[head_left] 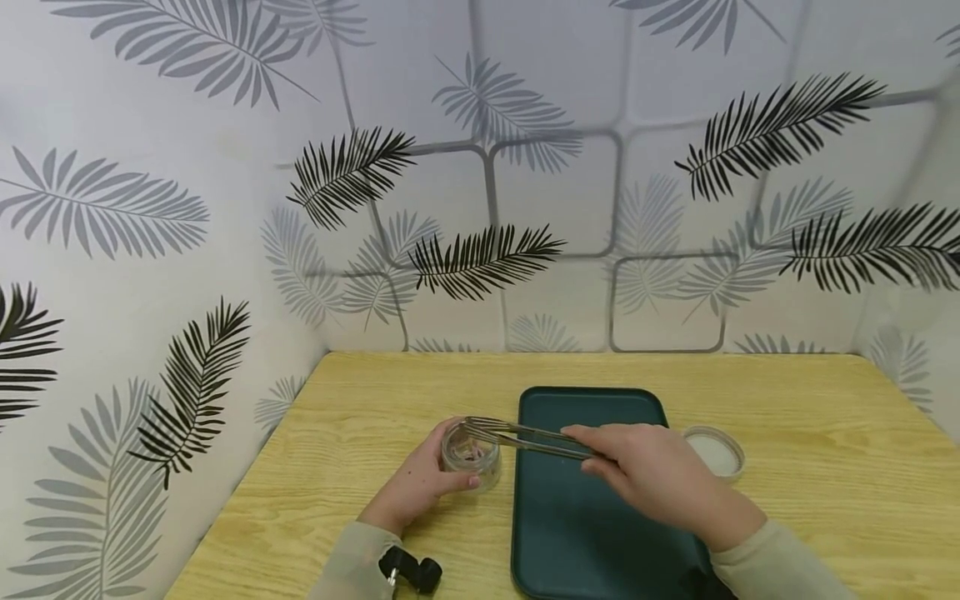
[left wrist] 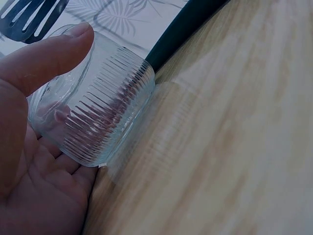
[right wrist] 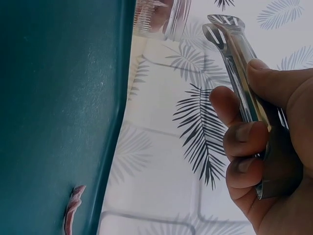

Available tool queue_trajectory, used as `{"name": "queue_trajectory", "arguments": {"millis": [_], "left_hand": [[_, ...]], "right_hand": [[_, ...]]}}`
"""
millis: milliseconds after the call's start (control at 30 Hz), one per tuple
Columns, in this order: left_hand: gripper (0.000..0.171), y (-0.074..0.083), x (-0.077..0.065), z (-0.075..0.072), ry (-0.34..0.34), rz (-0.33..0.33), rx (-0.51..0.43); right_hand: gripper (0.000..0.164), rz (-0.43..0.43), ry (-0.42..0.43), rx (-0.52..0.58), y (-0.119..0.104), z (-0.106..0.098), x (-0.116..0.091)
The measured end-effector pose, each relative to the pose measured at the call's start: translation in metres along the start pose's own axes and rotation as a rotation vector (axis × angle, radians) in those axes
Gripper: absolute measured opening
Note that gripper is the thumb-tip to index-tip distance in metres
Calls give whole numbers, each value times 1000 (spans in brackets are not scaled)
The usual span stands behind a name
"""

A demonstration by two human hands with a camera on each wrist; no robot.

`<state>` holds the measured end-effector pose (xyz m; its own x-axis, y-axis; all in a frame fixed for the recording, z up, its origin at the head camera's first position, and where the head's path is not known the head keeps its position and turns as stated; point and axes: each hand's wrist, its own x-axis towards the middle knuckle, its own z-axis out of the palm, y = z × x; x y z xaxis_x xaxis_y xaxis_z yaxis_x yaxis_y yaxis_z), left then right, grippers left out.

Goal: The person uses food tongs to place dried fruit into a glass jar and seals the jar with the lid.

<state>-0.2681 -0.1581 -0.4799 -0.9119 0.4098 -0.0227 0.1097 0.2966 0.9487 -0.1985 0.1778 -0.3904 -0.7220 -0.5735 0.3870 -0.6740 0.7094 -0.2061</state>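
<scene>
My left hand (head_left: pixel 425 479) grips a small clear glass jar (head_left: pixel 491 477) on the table, thumb on the near side and fingers round the far side. Ribbed glass shows in the left wrist view, with reddish-pink pieces (left wrist: pixel 105 115) inside the jar. In my right hand (head_left: pixel 652 471) is a pair of metal tongs (head_left: pixel 536 439), reaching left across the tray. Their slotted tips (right wrist: pixel 226 27) overlap the jar's mouth in the head view and stand slightly apart. A thin reddish strip (right wrist: pixel 73 210) lies on the dark green tray (head_left: pixel 592 525).
A round lid (head_left: pixel 712 454) with a whitish inside lies right of the tray, near my right forearm. The wood-grain table (head_left: pixel 420 379) meets a leaf-patterned wall covering (head_left: pixel 555 300) at the back and left.
</scene>
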Motion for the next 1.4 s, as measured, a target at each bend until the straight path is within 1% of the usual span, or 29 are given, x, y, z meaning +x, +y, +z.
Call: {"name": "queue_trajectory", "arguments": {"millis": [233, 300, 400, 467, 633, 833, 900, 967, 1133, 1267, 1400], "left_hand": [[81, -1, -1, -1, -3, 32, 16], [81, -2, -3, -3, -3, 31, 21], [82, -5, -8, -5, 4, 11, 24], [82, -6, -11, -6, 8, 4, 24], [82, -4, -11, -5, -6, 18, 18], [83, -4, -8, -4, -4, 20, 15], [83, -3, -7, -3, -8, 23, 10], [83, -3, -6, -3, -9, 23, 10], [83, -2, -4, -3, -8, 25, 23], [82, -2, -3, -2, -7, 29, 24], [83, 0, -3, -1, -11, 34, 5]], "right_hand": [[49, 46, -15, 13, 10, -3, -11], [49, 55, -18, 14, 13, -4, -16], [49, 69, -31, -7, 19, -3, -23], [50, 104, -60, -13, 24, -4, -29], [51, 210, -110, -50, 43, -11, -48], [48, 257, -69, -97, 65, -20, -72], [48, 278, -69, -110, 71, -23, -81], [49, 311, -86, -125, 77, -26, -90], [52, 393, -161, -159, 91, -32, -111], [49, 411, -195, -165, 99, -37, -122], [47, 415, -234, -161, 103, -40, -127]]}}
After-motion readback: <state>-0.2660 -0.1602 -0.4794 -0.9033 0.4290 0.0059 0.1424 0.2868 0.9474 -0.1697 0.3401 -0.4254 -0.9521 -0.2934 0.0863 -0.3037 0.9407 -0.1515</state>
